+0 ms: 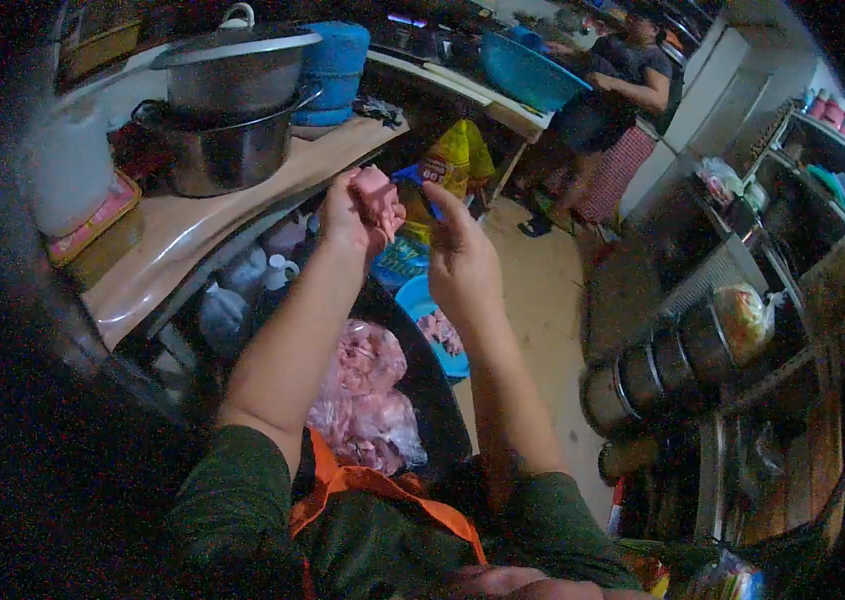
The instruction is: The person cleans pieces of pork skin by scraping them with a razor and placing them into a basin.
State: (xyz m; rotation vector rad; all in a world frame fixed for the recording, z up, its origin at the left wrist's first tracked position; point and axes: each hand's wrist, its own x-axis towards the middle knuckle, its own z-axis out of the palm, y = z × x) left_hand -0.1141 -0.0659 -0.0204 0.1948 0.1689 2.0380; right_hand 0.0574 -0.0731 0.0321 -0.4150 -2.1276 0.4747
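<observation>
My left hand (348,215) is closed around a piece of raw pink meat (379,200), raised in front of me. Just right of it, my right hand (461,250) grips a small blue razor (409,175), its head close to the meat; I cannot tell whether they touch. Below my forearms, clear plastic bags of pink meat (368,385) lie in a dark area near my lap. A blue basin (408,292) with cut meat pieces (440,332) stands on the floor beyond, partly behind my right forearm.
Large metal pots (233,150) and a blue container (331,70) stand on the counter (193,215) at left. A yellow sack (446,155) sits ahead. Another person (633,80) is at the back beside a big blue tub (528,75). Shelves with pots (673,360) line the right.
</observation>
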